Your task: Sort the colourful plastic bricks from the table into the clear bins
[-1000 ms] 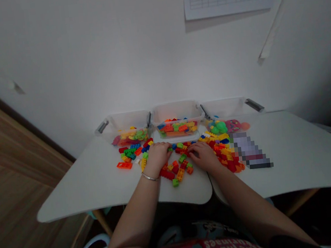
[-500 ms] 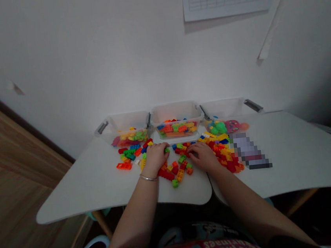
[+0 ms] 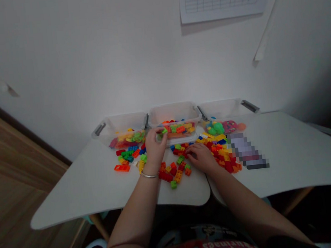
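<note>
Between the thumb and fingers of my left hand [image 3: 155, 146], a light green toy brick [image 3: 164, 131] is pinched. That hand is raised in front of the middle clear bin [image 3: 174, 115], near its front wall. My right hand [image 3: 201, 155] rests low over the loose bricks, its fingers curled beside a dark red brick [image 3: 182, 152]; whatever lies under the fingertips is hidden. A green brick [image 3: 180, 160], a yellow-orange brick [image 3: 178, 176] and a long red brick [image 3: 165, 176] lie between my forearms. Closest to me is a small lime brick [image 3: 173, 184].
A left clear bin [image 3: 125, 122] and a right clear bin [image 3: 224, 108], both holding colourful toy pieces, flank the middle one against the wall. More bricks [image 3: 126, 155] lie left, and a red and yellow heap [image 3: 224, 156] lies right. A blurred-out object [image 3: 247, 151] sits on the white table [image 3: 289, 154].
My left hand has lifted away from the loose bricks toward the middle bin, carrying the light green brick. My right hand has stayed nearly in place. The view has shifted slightly.
</note>
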Motion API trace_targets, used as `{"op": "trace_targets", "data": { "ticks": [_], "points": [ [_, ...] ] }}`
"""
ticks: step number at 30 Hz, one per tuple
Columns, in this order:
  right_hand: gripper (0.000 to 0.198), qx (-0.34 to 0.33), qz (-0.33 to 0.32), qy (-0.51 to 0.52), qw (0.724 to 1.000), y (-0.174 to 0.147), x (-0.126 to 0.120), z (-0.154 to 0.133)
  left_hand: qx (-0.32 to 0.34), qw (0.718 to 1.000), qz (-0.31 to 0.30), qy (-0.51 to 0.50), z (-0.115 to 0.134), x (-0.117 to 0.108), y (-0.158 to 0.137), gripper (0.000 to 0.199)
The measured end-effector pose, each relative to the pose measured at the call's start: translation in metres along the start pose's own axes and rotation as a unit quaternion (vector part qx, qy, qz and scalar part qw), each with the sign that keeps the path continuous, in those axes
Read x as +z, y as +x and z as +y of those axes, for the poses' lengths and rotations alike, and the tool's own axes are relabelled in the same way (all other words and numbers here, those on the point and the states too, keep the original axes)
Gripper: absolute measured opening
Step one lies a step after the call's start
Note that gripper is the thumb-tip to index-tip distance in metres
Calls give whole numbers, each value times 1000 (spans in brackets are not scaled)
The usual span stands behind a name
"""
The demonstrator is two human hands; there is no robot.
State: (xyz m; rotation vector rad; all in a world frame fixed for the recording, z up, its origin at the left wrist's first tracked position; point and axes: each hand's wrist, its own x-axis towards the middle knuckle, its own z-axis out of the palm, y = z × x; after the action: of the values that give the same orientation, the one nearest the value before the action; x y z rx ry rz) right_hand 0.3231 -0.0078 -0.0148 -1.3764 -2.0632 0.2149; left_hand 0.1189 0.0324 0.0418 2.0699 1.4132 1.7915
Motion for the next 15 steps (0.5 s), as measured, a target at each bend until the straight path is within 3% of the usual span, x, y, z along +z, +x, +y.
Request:
{"op": "trace_targets", "data": {
  "ticks": [4, 7, 9, 15],
  "points": [
    [15, 5, -5, -2, 1000, -1, 0, 1, -21, 997, 60, -54, 3, 13, 23, 22],
    [15, 6, -10, -7, 1000, -1, 0, 1, -39, 997, 73, 0, 4, 20, 41, 28],
    [14, 1, -8, -4, 1000, -1, 0, 2, -38, 996, 45, 71, 8, 22, 51, 32],
    [14, -2, -9, 0, 1000, 0, 2, 4, -73, 970, -125, 198, 21, 23, 66, 33]
  ]
}}
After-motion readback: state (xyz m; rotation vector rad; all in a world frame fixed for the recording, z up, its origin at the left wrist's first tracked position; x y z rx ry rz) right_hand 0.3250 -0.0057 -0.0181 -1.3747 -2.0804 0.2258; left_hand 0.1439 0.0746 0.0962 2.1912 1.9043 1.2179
